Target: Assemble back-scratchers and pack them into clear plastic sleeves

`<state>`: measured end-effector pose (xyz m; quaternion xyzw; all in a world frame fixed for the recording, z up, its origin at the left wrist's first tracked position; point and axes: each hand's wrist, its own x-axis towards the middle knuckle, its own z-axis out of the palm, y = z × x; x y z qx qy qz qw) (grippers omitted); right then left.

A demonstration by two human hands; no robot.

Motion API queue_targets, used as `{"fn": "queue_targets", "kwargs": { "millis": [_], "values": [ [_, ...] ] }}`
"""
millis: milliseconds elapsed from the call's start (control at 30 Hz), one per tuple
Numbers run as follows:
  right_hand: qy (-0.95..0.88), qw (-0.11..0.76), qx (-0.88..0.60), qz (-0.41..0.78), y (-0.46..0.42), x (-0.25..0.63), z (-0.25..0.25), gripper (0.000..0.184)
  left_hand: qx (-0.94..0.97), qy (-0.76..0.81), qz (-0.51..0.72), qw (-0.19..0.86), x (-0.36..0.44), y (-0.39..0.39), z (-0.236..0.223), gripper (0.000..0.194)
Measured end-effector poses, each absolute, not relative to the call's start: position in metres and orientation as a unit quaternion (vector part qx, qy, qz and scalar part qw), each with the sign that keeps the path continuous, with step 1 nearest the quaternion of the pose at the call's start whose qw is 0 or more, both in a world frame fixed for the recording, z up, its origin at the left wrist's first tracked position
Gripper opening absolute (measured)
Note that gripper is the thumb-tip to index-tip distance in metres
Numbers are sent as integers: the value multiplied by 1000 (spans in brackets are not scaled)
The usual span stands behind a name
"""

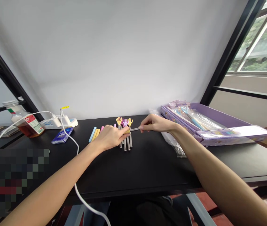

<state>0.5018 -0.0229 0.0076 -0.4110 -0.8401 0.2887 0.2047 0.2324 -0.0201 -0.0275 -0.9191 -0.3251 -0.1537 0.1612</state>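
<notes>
A thin silver back scratcher rod [135, 129] spans the gap between my two hands, lying nearly level above the table. My left hand [110, 137] is closed around its left end, where a bit of yellow shows under the fingers. At the other end, my right hand [152, 123] pinches the rod between thumb and fingers. Just behind and below lie several back scratchers with hand-shaped heads in yellow and purple [125, 122] and silver rods [128, 143]. Left of them, partly covered by my left hand, are several coloured tubes, including a light blue tube [92, 134].
A purple box [218, 117] holding plastic-wrapped items stands at right, beside a clear plastic bag [174, 144]. At left are a bottle of dark liquid [26, 121], a power strip [50, 123], a blue packet [62, 135] and a white cable [75, 146] crossing the black table [147, 169].
</notes>
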Motion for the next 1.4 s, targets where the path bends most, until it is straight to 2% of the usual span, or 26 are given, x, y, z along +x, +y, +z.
{"fn": "queue_targets", "kwargs": {
  "millis": [67,200,267,333,400,467,600,833,1100,1167,1233,1300,1400],
  "values": [
    [-817,273,-414,296,-29,502,16,41,-910,-328,-168,189,232,-21,-21,34],
    [-721,494,-393,287,-32,516,32,46,-898,-329,-238,169,237,-23,1,32],
    [-684,528,-458,211,-28,532,35,40,-899,-342,-246,117,249,-25,14,34],
    [-659,480,-573,87,-25,550,33,27,-904,-349,-238,65,264,-27,23,32],
    [-645,387,-658,-3,-26,567,28,15,-912,-344,-223,14,279,-30,25,33],
    [-652,296,-698,-4,-28,578,23,13,-917,-341,-208,-10,288,-34,18,36],
    [-663,163,-725,87,-32,580,18,6,-915,-361,-176,38,283,-40,-6,37],
    [-654,107,-743,87,-30,563,15,19,-902,-376,-201,73,270,-38,-13,35],
    [-646,114,-755,27,-28,565,13,22,-898,-374,-219,78,268,-31,-19,34],
    [-638,133,-758,2,-26,567,13,21,-895,-369,-248,26,270,-31,-20,30],
    [-630,177,-756,-25,-27,566,17,18,-880,-363,-291,-96,274,-32,-19,26],
    [-635,268,-724,-26,-32,560,22,17,-829,-347,-341,-277,277,-33,-18,26],
    [-670,438,-595,73,-42,542,29,24,-703,-301,-390,-513,283,-37,-14,28]
  ]
}}
